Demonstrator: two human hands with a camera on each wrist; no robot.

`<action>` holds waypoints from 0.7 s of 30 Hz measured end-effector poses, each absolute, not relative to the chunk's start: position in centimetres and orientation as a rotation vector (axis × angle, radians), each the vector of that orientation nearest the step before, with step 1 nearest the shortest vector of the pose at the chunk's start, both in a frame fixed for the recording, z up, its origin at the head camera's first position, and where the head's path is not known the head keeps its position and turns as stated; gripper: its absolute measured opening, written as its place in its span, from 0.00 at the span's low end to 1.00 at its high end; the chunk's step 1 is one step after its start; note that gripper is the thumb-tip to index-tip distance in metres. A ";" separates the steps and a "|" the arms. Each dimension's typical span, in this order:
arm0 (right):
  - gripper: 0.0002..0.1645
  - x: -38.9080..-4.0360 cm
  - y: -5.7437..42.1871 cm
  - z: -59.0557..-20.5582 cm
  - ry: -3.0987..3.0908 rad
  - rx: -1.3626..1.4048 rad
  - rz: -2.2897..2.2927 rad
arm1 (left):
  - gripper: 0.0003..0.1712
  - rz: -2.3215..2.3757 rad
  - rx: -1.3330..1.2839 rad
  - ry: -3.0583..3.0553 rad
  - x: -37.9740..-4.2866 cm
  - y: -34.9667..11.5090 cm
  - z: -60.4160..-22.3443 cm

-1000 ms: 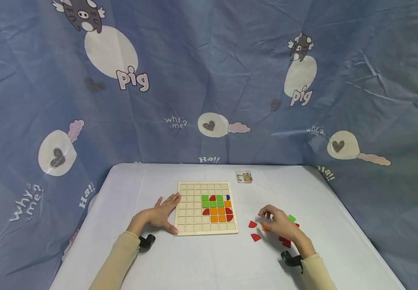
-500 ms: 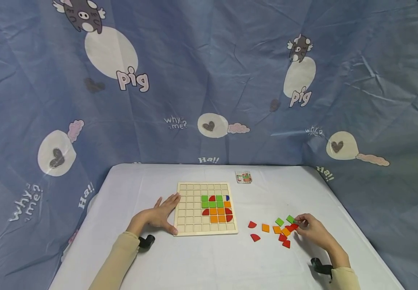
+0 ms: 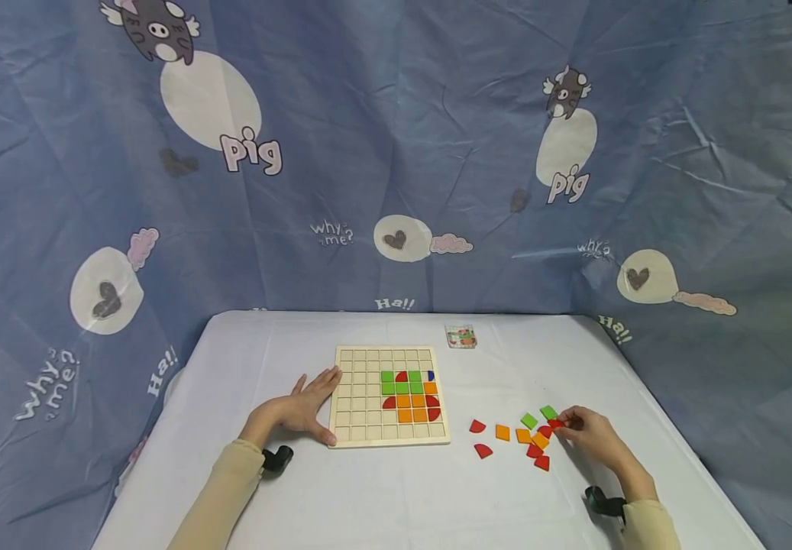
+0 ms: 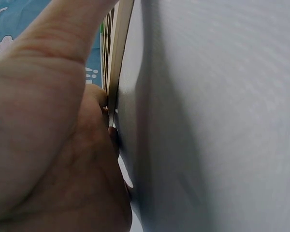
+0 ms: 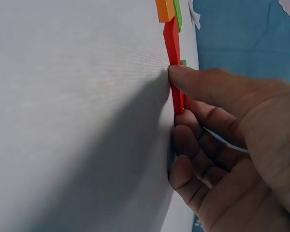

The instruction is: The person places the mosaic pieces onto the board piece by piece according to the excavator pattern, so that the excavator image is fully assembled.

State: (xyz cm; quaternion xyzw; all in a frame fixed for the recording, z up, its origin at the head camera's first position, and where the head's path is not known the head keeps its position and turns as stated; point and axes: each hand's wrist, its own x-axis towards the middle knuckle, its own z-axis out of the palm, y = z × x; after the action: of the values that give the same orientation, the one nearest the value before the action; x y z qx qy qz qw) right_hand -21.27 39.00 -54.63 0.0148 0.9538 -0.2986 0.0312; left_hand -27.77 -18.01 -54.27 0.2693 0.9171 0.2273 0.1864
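Observation:
A square wooden grid board (image 3: 357,418) lies on the white table, with green, orange, red and blue pieces set in cells on its right side. My left hand (image 3: 297,411) rests at its left edge, fingers spread and thumb at the near corner. The left wrist view shows the palm close up beside the board's edge (image 4: 117,53). To the right of the board, my right hand (image 3: 596,438) pinches a red piece (image 5: 177,99) between thumb and index finger, low at the tabletop. The other fingers are loosely curled. The piece's full outline is hidden.
Loose pieces lie left of my right hand: green squares (image 3: 529,421), orange squares (image 3: 502,432) and several red pieces (image 3: 542,463). Two red quarter-rounds (image 3: 483,451) sit nearer the board. A small picture card (image 3: 461,337) lies beyond. A blue printed cloth (image 3: 341,176) hangs behind.
My right hand has moved right from over the left part of the loose pieces to their right side, and now pinches a red piece. The left hand and board stay put.

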 end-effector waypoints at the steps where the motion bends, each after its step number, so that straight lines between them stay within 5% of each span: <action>1: 0.17 -21.5 39.0 -54.6 2.938 0.052 -0.910 | 0.77 0.643 0.756 2.581 -27.8 -18.0 -54.3; 21: 0.13 -26.0 38.3 -53.9 2.900 -0.159 -0.871 | 0.77 0.658 0.768 2.569 -27.8 -18.1 -54.4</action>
State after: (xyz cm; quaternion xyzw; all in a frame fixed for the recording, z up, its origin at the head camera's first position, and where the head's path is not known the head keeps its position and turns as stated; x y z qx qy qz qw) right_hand -25.97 38.34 -53.91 -0.0523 0.9550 -0.2869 0.0548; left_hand -27.80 -18.12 -54.37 0.2732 0.9136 0.2339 0.1895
